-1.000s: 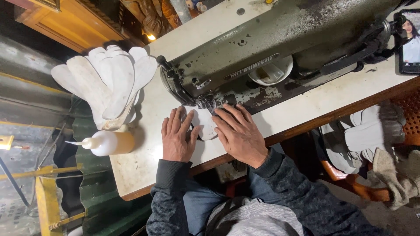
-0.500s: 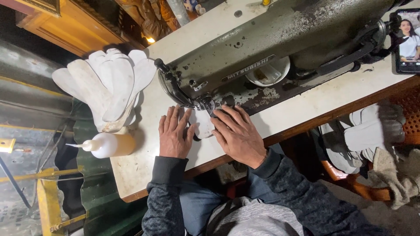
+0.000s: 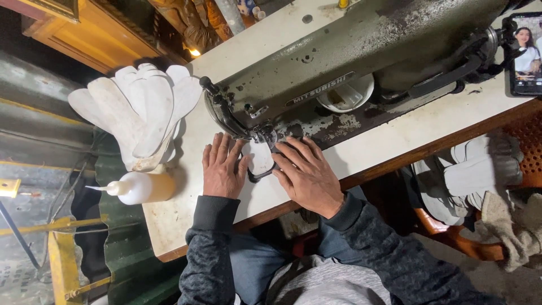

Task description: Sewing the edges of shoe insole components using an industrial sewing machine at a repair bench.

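Lying between both flat, open-gripped hands: left hand (image 3: 222, 168), right hand (image 3: 305, 175), white piece (image 3: 260, 157).

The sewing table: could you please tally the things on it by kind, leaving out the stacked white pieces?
Sewing machine: 1
Small white piece under the left hand and right hand: 1
Squeeze bottle: 1
Phone: 1
Total: 4
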